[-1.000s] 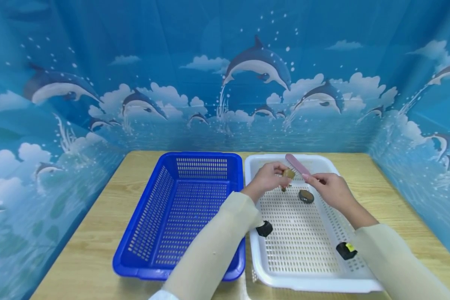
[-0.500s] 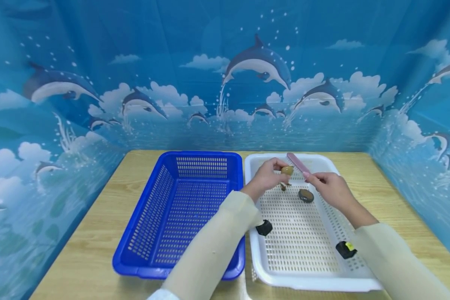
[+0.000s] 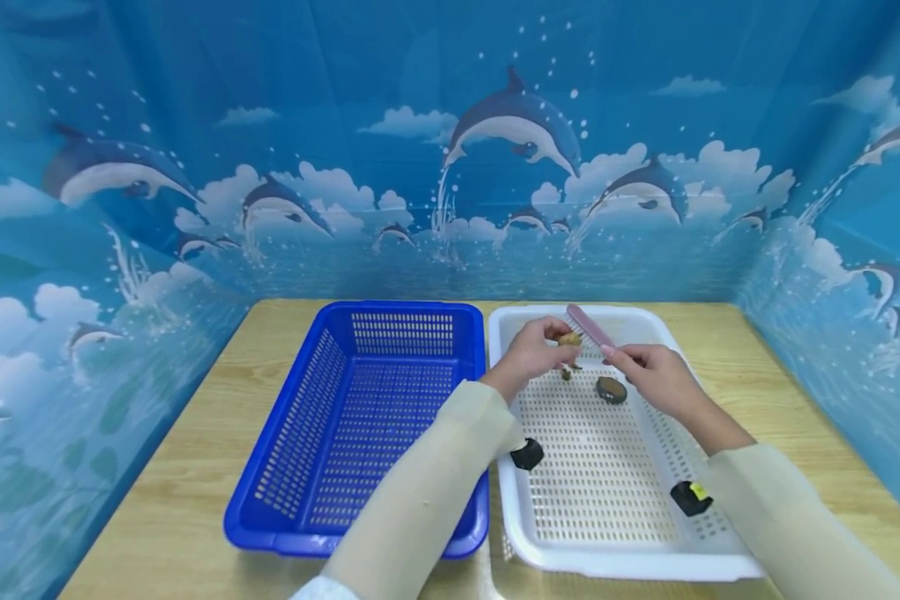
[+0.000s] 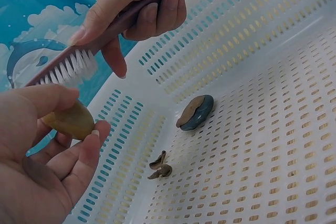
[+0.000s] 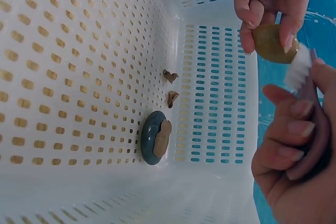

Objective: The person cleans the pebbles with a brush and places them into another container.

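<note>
My left hand [image 3: 528, 352] pinches a smooth yellowish-brown pebble [image 4: 74, 121] between thumb and fingertips, above the far end of the white basket [image 3: 630, 557]. In my right hand [image 3: 658, 377] is a pink-handled brush [image 3: 587, 323], gripped by its handle with the thumb along it. Its white bristles [image 5: 299, 69] are right at the pebble's edge in the right wrist view. Below the hands, a dark grey-green pebble [image 4: 203, 114] with a brown patch on it lies on the basket floor. Small curled brown bits [image 4: 160, 170] lie near it.
A blue perforated basket [image 3: 356, 546] stands to the left of the white one on a wooden table [image 3: 217, 400]. Black wrist-camera pieces [image 3: 527, 454] show near both sleeves. A dolphin-print curtain [image 3: 450, 150] closes off the back and sides.
The brush lifted slightly off the pebble, then came back left over it. The pebble has tilted in my left fingers. The baskets and the dark pebble stay where they were.
</note>
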The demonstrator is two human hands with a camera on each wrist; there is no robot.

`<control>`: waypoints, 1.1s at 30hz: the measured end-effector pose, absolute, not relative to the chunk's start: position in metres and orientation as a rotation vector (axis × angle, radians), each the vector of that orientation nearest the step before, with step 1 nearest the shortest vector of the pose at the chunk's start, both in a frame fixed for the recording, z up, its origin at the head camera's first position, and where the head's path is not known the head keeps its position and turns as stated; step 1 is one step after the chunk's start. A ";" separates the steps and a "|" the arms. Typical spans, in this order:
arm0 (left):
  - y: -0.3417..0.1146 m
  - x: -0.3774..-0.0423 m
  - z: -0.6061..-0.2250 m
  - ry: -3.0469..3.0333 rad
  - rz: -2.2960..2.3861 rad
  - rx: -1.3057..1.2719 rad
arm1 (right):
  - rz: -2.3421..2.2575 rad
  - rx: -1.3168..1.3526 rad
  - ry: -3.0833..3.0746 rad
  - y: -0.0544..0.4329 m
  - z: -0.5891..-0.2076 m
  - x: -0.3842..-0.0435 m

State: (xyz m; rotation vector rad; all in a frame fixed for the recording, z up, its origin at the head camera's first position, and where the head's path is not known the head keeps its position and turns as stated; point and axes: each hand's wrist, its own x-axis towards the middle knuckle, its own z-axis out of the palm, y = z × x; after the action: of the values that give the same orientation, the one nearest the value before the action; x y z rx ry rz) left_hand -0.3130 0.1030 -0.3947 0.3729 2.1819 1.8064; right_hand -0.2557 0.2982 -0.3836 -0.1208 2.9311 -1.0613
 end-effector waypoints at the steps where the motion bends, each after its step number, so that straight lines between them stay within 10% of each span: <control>1: 0.103 -0.313 -0.395 2.181 1.803 0.372 | -1.065 -0.132 2.927 0.298 -0.384 -0.255; 33: 0.104 -0.313 -0.395 2.370 1.773 0.313 | -0.948 -0.127 2.944 0.299 -0.384 -0.257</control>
State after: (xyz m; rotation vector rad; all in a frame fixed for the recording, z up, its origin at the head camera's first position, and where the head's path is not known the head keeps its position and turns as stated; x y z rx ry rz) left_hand -0.3130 0.1035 -0.3951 0.3126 2.3703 1.7728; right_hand -0.2574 0.2991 -0.3845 -0.1268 2.9443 -0.9477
